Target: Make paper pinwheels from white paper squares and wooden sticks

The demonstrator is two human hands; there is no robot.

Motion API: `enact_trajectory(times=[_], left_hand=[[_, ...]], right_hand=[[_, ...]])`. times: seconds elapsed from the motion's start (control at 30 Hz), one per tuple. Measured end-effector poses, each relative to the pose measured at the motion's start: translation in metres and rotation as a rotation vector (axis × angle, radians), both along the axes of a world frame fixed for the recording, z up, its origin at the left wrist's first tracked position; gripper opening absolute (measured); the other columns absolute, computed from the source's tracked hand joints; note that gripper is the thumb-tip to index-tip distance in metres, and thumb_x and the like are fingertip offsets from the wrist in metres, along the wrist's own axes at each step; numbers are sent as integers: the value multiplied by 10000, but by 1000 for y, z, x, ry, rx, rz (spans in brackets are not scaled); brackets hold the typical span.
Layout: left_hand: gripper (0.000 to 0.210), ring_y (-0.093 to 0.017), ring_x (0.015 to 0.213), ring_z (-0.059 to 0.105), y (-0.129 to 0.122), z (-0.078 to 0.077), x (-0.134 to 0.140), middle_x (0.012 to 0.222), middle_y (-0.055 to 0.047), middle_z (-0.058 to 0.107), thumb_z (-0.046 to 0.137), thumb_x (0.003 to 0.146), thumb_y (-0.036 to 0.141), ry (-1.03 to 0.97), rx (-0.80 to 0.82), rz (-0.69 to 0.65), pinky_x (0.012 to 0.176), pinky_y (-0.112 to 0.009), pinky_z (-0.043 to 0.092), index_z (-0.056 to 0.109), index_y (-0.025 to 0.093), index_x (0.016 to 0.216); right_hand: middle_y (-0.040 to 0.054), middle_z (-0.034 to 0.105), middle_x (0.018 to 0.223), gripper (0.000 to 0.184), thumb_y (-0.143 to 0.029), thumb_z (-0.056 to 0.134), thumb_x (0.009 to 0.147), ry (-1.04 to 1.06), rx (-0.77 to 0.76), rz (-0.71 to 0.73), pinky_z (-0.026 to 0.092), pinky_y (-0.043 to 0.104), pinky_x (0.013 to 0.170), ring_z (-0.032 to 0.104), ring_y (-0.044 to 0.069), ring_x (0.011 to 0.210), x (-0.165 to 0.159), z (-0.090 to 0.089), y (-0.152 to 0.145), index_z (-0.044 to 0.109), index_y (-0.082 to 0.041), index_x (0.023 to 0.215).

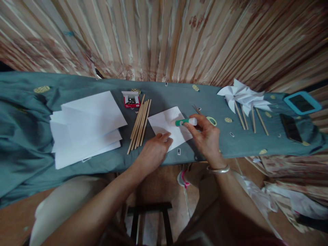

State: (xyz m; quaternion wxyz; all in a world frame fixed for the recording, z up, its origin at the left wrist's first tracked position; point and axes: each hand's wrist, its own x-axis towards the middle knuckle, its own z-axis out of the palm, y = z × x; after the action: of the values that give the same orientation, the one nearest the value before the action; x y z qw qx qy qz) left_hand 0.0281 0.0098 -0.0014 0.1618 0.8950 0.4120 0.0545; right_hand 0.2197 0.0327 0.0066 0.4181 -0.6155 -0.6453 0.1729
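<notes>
My right hand (206, 136) is closed around a green and white glue stick (186, 122), its green end pointing left, low over a square sheet of white paper (160, 119). My left hand (159, 147) rests on the near left part of that sheet, its fingers bent and a little apart, pressing down on it. Just right of my right hand lie scissors (211, 121) with light green handles, partly hidden behind the fingers. Several wooden sticks (140, 124) lie side by side to the left of the sheet.
A stack of white paper (88, 126) lies at the left. Behind the sticks sits a small open red box (131, 100) of metal pieces. Paper pinwheels (243, 95) on sticks, a dark phone (290, 127) and a blue-framed device (302, 103) lie at the right. Curtains hang behind the cloth-covered table.
</notes>
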Motion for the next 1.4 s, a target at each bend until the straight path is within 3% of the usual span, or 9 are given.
enact_trajectory(times=[0.1,0.2,0.33,0.43,0.5,0.6,0.73,1.0,1.4], left_hand=[[335,-271,1111,587,0,-2,0,1339,-158,567,449,846,25,-37,-26,18,939,-400,510,610,98,1130],[401,-267,1157,563,0,-6,-2,1325,-156,576,451,837,34,-228,-89,86,988,-421,472,578,108,1210],[444,-243,1028,603,2,-8,-4,1171,-114,649,563,765,126,-727,-350,343,972,-413,460,605,143,1206],[350,-200,948,609,9,-4,-6,1002,-58,677,557,680,123,-1248,-692,592,914,-350,473,696,169,998],[285,-176,984,597,15,0,-9,983,-41,674,528,621,83,-1568,-864,655,941,-306,455,713,167,820],[249,-152,964,598,20,8,-14,944,-36,673,542,588,41,-1787,-987,714,958,-278,453,713,139,741],[241,-152,907,609,21,14,-21,873,-52,682,566,608,42,-1817,-1062,794,899,-278,488,718,115,781],[332,-126,813,570,20,16,-24,878,-31,687,586,564,68,-1719,-1013,750,662,-193,433,735,157,848],[299,-137,854,562,19,17,-24,888,7,695,655,564,94,-1660,-946,701,753,-216,411,741,191,833]], right_hand=[[-17,686,704,263,-401,762,722,407,-34,-66,539,251,596,636,115,595,8,-4,10,680,-190,856],[-32,667,625,292,-412,809,660,760,-106,-65,533,195,532,616,81,527,13,0,17,676,-171,755],[-30,678,591,264,-356,843,637,1086,-266,-30,521,121,487,634,64,522,13,8,16,673,-166,708],[-18,706,608,223,-287,854,630,1235,-377,36,556,117,536,662,70,538,7,10,11,683,-168,710],[-2,731,640,223,-251,858,620,1279,-455,128,580,132,579,687,86,562,0,10,7,705,-164,756],[17,761,707,264,-229,863,605,1295,-555,273,602,156,623,721,115,611,-11,7,1,728,-164,822],[11,774,757,264,-214,867,598,1298,-601,334,611,163,661,733,121,628,-21,3,-2,740,-174,826],[-4,773,766,267,-222,870,600,1277,-574,315,608,151,682,737,114,655,-23,0,0,736,-187,828],[-4,766,772,276,-231,866,600,1199,-567,294,605,157,662,726,107,641,-24,3,0,728,-186,836]])
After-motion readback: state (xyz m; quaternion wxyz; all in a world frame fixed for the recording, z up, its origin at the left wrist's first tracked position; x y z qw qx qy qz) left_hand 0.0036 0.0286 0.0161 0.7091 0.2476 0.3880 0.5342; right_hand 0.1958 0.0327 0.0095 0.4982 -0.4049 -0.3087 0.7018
